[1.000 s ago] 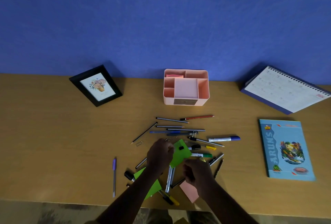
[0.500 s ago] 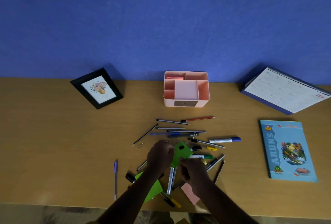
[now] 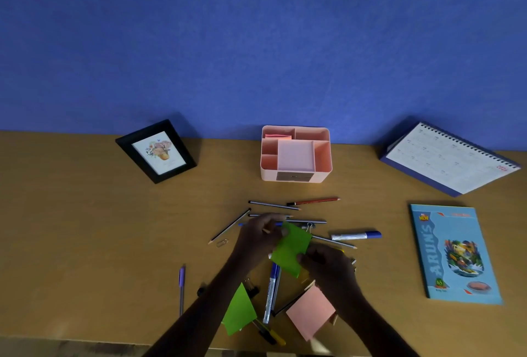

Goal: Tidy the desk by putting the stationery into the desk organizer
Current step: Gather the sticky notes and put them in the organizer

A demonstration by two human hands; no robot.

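Hands close together: your left hand (image 3: 261, 238) and right hand (image 3: 328, 267) each pinch green sticky pad (image 3: 291, 252), held nearer than pink desk organizer (image 3: 268, 174).

Matt wooden desk (image 3: 85, 242), smooth pink plastic organizer (image 3: 323, 170), glossy notebook (image 3: 456, 254)

Desk organizer (image 3: 322, 175) at the back — picture frame (image 3: 156, 151) left, calendar (image 3: 447, 158) right, stationery (image 3: 356, 235) before it

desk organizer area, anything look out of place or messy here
The desk organizer stands upright. The mess lies in front of it: pencils and markers scattered across each other, loose sticky notes among them.
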